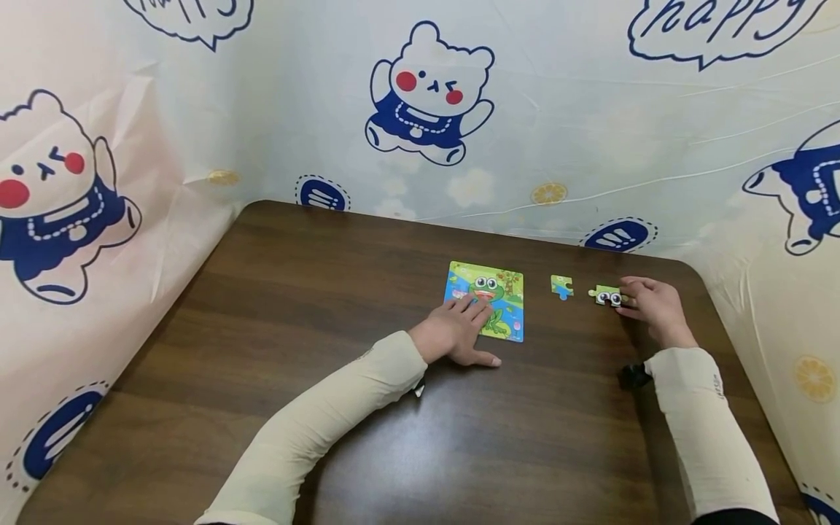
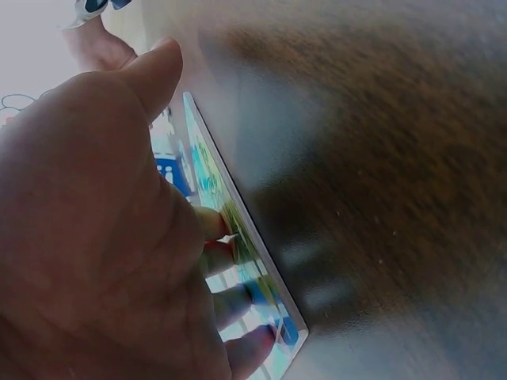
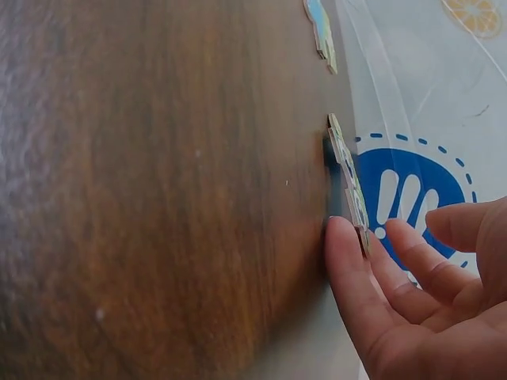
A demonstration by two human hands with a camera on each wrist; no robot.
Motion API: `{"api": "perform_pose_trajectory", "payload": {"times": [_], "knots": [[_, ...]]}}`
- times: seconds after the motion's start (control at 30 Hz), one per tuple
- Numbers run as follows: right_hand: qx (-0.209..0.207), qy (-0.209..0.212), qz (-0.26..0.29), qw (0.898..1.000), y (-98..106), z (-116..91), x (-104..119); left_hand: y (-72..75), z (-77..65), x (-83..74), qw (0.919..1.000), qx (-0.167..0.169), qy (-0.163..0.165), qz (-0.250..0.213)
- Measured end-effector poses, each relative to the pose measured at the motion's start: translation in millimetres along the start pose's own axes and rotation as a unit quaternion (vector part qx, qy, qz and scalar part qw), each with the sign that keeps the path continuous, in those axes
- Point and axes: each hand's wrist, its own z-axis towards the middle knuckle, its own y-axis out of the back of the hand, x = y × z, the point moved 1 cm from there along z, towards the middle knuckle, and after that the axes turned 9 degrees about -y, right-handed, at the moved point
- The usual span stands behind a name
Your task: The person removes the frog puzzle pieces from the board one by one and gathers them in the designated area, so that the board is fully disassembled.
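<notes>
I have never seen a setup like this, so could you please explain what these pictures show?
Gladly. There is no machine here: a person in pale sleeves works with two bare hands. The wide picture comes from a camera worn on the head, looking forward and down. The two close ones come from cameras on the left and right wrists, so the hand looms large.

On the brown table lie a frog card and, to its right, a small jigsaw piece. The left hand rests on the card. Further right, the right hand appears to pinch one end of the eye piece in its fingers.
</notes>
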Motion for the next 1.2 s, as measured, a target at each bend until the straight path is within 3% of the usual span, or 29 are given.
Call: {"api": "perform_pose_trajectory", "payload": {"times": [0.5, 0.97, 1.2], "knots": [[0.021, 0.002, 0.005, 1.000, -7.2, -1.9, 5.1, 1.1, 0.2, -0.6, 1.0000, -0.002, 0.002, 0.005], [-0.011, 0.006, -0.011, 1.000, -2.1, -3.1, 5.6, 0.7, 1.9, -1.3, 0.9999, 0.011, 0.006, 0.002], [-0.005, 0.014, 0.063, 0.998, 6.0, -8.2, 13.0, 0.6, 2.0, -1.9, 0.9999, 0.007, 0.011, 0.010]]}}
